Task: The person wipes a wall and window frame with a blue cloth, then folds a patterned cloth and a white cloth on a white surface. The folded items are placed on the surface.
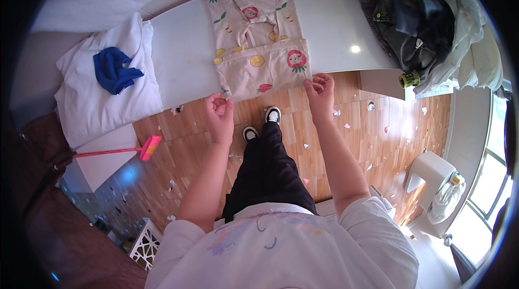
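A cream cloth garment (263, 64) with a strawberry and lemon print lies across a white tabletop (336, 25), partly folded over itself. Its near edge hangs a little past the table's front edge. My left hand (220, 112) pinches the garment's near left corner between thumb and fingers. At the near right corner, my right hand (320, 90) grips the fabric the same way. The garment's far part lies flat, with an opening showing above the folded band.
White folded cloth (109, 106) with a blue cloth (115, 71) on top lies at left. Dark denim clothes (417, 25) are heaped at right beside white fabric (466, 41). A red-handled broom (150, 148) and scattered paper scraps are lower down, over the wooden floor (348, 139).
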`<state>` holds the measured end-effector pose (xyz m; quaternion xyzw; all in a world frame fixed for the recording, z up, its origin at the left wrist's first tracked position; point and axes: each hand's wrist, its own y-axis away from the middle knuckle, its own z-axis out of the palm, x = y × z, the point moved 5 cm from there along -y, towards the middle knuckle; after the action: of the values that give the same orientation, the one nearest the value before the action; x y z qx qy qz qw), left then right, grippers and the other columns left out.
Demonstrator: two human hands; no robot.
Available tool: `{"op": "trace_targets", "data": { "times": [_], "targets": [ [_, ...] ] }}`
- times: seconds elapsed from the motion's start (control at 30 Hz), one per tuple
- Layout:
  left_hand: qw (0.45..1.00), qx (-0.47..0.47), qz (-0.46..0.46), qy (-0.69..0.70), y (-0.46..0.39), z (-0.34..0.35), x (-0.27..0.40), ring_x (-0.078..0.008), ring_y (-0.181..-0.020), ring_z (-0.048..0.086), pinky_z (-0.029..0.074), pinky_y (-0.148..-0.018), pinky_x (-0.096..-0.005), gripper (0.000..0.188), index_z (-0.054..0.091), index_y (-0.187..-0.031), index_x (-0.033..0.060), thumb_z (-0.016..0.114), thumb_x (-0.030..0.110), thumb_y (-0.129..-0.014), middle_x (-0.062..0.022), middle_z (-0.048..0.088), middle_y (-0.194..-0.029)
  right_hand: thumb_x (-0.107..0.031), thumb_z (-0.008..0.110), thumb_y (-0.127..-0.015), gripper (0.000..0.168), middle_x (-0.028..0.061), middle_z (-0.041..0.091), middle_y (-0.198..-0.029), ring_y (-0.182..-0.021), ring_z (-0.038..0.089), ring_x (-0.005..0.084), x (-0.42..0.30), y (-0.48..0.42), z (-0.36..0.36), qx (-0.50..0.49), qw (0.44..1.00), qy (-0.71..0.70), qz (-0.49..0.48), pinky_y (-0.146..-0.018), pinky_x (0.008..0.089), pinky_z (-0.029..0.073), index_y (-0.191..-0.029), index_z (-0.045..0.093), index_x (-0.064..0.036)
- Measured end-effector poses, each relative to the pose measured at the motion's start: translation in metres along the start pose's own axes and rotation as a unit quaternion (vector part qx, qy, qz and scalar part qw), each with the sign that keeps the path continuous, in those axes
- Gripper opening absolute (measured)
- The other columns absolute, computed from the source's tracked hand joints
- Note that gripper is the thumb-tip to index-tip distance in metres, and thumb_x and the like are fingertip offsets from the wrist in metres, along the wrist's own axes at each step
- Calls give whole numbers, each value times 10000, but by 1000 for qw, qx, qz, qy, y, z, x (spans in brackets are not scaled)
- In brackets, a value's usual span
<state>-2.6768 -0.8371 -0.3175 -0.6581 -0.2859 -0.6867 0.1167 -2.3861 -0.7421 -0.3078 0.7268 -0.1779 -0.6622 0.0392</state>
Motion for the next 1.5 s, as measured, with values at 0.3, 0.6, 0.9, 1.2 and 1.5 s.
{"op": "trace_targets", "data": {
  "times": [0.3,0.6,0.9,1.2,1.5],
  "targets": [
    [985,11,-161,57,-2,14,10,-108,-865,563,457,-705,-262,465,412,-1252,88,721,63,-907,-26,600,-1040,-227,696,-954,346,22,651,-1008,-861,610,109,18,-7,2,-111,974,-63,186,-767,246,487,-1194,559,-19],
    [972,-206,-86,-76,44,-21,39,-105,-861,560,451,-716,-252,334,630,-1243,73,691,48,-916,-16,636,-1025,-102,608,-977,259,46,655,-1100,-913,615,120,-23,42,-31,-213,964,-29,157,-835,287,506,-1228,598,-36],
    [911,-203,187,-305,62,-23,109,-256,-932,614,520,-780,-317,454,669,-1193,89,692,-63,-767,-93,632,-991,44,661,-874,398,37,656,-1182,-1047,598,103,-81,60,-42,-342,934,-10,103,-901,252,473,-1265,618,-22],
    [982,-132,102,-92,-59,16,134,-106,-728,509,450,-698,-243,174,636,-1092,31,656,144,-960,3,548,-842,-138,694,-921,187,54,677,-919,-815,582,129,-133,-49,10,-211,962,101,-142,-781,269,474,-1037,675,7],
    [968,-15,37,-247,-190,65,103,-226,-798,638,486,-734,-347,285,602,-1110,9,558,279,-1029,-106,679,-881,-318,598,-992,331,158,714,-952,-877,681,306,-103,-174,89,-70,978,195,-5,-793,383,517,-1120,663,-19]
  ]
}}
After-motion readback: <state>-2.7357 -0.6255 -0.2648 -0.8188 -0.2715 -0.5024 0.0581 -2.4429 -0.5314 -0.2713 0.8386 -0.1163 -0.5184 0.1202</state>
